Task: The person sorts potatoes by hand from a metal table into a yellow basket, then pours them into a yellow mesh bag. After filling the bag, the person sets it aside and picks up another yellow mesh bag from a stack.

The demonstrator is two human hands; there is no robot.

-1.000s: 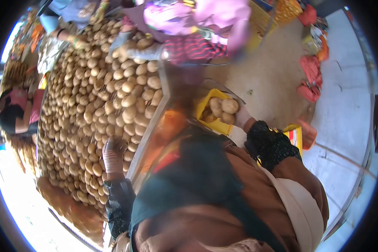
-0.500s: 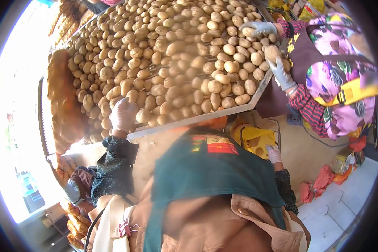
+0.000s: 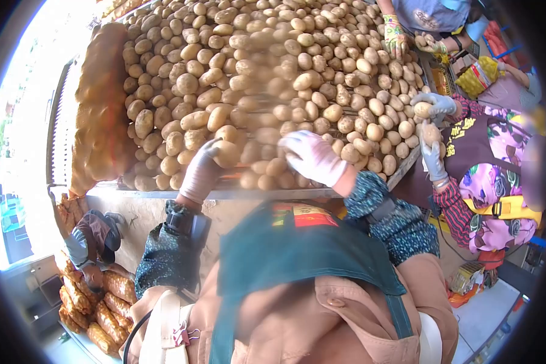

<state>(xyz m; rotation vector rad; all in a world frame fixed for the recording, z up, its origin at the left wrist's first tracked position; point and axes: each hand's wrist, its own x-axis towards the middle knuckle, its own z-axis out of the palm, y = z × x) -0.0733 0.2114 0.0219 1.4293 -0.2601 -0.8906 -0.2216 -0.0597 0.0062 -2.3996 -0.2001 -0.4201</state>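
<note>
At the left end of the wide metal-rimmed table, a long bulging orange mesh sack, maybe laid there as a stop for all those loose tan oval potatoes. Next along, near the front rim, a left hand in a thin white glove, with fingers curled around the side of a round pale-tan potato; looks like a side hold to suit something so smooth. Then a right hand in a white glove, palm down over more potatoes, with loosely bent fingers; can't tell how far open, or whether holding anything. Further right, a co-worker's grey-gloved hands, with a potato in each.

Surface: mostly potatoes, smeary down the middle. Room: daylight at left above stacked full orange-brown mesh sacks, white-topped table lower right.
</note>
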